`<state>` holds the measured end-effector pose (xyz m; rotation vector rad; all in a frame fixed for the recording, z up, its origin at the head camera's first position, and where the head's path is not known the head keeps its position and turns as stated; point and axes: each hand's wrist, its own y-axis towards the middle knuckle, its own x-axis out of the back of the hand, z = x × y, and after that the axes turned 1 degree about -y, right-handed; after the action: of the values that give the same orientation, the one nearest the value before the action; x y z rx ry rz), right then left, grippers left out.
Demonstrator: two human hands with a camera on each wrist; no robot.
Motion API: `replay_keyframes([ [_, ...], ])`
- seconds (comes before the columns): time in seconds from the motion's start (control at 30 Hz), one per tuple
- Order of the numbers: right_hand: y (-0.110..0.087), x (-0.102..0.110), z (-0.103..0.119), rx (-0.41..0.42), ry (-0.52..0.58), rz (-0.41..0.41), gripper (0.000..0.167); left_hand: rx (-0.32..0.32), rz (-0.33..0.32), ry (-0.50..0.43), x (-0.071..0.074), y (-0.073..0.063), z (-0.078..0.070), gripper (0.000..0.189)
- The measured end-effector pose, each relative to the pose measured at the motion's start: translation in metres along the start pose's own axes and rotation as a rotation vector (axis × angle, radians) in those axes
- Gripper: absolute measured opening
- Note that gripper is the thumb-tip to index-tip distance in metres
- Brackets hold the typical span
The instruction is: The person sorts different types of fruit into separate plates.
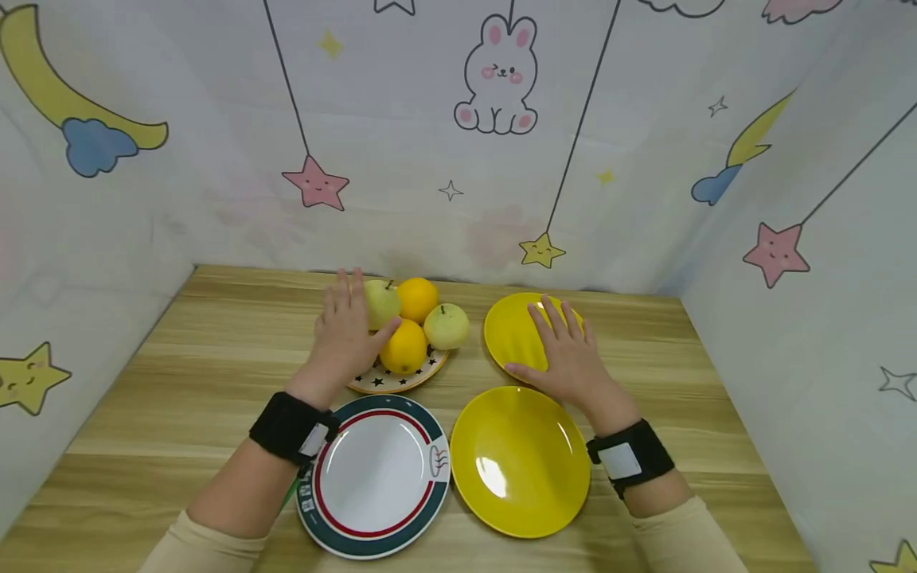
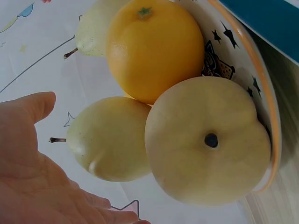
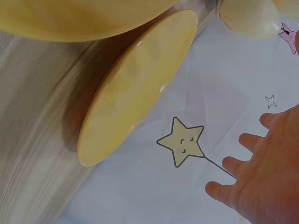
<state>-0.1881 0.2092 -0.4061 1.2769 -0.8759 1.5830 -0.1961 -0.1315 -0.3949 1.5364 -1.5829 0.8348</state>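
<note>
My left hand (image 1: 345,330) hovers with straight fingers over the left side of a star-patterned plate (image 1: 387,382) of fruit. On this plate are an orange (image 1: 403,348) in front, another orange (image 1: 418,300) behind, and pale yellow-green pears (image 1: 447,327). In the left wrist view, a large pale round fruit (image 2: 205,172) is nearest, beside a pear (image 2: 110,140) and an orange (image 2: 156,51); the left hand (image 2: 32,168) is apart from them. My right hand (image 1: 573,362), fingers spread, is above the rear yellow plate (image 1: 512,330), covering part of it in the head view. It holds nothing.
Nearer me, a white plate (image 1: 380,477) with a dark green rim lies left of a second yellow plate (image 1: 519,469). All stand on a wooden table (image 1: 179,398). Patterned cloth (image 1: 401,119) hangs behind and along both sides.
</note>
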Motion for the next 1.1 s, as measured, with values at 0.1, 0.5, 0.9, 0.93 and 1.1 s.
replay_keyframes([
  [0.1, -0.001, -0.001, 0.002, 0.024, 0.036, -0.012, 0.099, 0.013, 0.001, -0.044, -0.001, 0.002, 0.004, 0.098],
  [0.5, 0.002, -0.007, 0.009, 0.035, 0.053, -0.002, 0.102, 0.018, -0.068, -0.22, -0.009, 0.016, 0.019, 0.115],
  [0.9, 0.016, -0.008, 0.027, 0.065, 0.061, -0.002, 0.101, 0.079, -0.03, -0.272, 0.005, -0.01, 0.043, 0.125],
  [0.93, 0.018, -0.008, 0.029, 0.066, 0.063, -0.001, 0.102, 0.099, -0.027, -0.271, 0.007, -0.017, 0.049, 0.127],
  [1.1, 0.025, -0.008, 0.036, 0.075, 0.06, 0.005, 0.102, 0.155, 0.005, -0.26, 0.011, -0.05, 0.071, 0.132],
])
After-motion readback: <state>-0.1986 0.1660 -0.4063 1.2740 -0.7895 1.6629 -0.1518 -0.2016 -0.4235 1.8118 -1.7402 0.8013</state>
